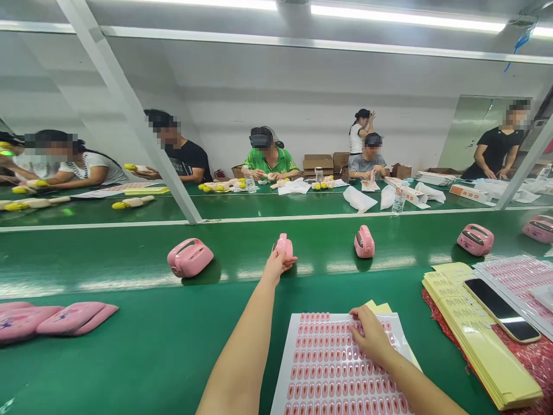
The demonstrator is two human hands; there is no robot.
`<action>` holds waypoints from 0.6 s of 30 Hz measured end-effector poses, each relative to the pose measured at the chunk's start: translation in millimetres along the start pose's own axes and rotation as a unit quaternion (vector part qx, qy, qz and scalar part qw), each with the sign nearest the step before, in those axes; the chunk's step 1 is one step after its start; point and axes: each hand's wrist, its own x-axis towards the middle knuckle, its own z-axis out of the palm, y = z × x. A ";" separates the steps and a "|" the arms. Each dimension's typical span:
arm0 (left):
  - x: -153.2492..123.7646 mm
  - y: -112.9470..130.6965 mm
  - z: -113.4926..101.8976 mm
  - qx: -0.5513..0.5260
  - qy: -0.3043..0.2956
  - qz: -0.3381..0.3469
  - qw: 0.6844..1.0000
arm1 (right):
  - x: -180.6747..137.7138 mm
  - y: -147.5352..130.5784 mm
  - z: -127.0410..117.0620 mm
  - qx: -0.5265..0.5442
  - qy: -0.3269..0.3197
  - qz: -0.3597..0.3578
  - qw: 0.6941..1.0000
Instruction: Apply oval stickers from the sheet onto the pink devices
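Note:
My left hand (280, 266) reaches over the green conveyor belt (242, 253) and grips a small pink handled device (284, 245). Some of its fingers stretch to the right along the near side, and part of the device is hidden behind the hand. On a white sheet of pink oval stickers (322, 357) rests my right hand (372, 333), thumb and forefinger apart at the upper rows. The top row of stickers shows a gap on its right. Yellow paper (380, 308) sticks out from beneath the sheet.
Other pink devices (190, 257) stand spaced along the belt. Pink padded pouches (60, 320) lie at left. On the right are yellow paper stacks (479, 334), a phone (503, 310) and more sticker sheets (522, 288). A slanted metal post (129, 104) rises ahead; several co-workers sit opposite.

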 end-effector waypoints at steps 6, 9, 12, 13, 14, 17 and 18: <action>-58.2 -10.2 17.5 0.085 -0.095 0.119 0.985 | 5.2 0.0 -4.1 0.111 0.001 0.038 0.993; -106.5 -22.2 21.2 0.151 -0.133 0.196 0.960 | 9.7 -8.6 -10.1 0.171 0.014 0.058 0.984; -145.8 -33.6 24.9 0.221 -0.163 0.256 0.927 | 11.7 -38.0 -16.9 0.313 0.021 0.022 0.949; -155.2 -36.4 26.4 0.239 -0.172 0.272 0.916 | 11.3 -51.2 -18.9 0.382 0.021 0.004 0.924; -163.1 -38.8 27.5 0.252 -0.180 0.283 0.907 | 10.5 -64.5 -20.7 0.442 0.023 -0.006 0.897; -181.5 -48.3 23.2 0.306 -0.228 0.327 0.865 | 6.9 -94.3 -28.8 0.547 0.066 0.042 0.834; -186.9 -53.6 17.9 0.321 -0.245 0.346 0.847 | 5.5 -98.9 -33.1 0.567 0.076 0.068 0.818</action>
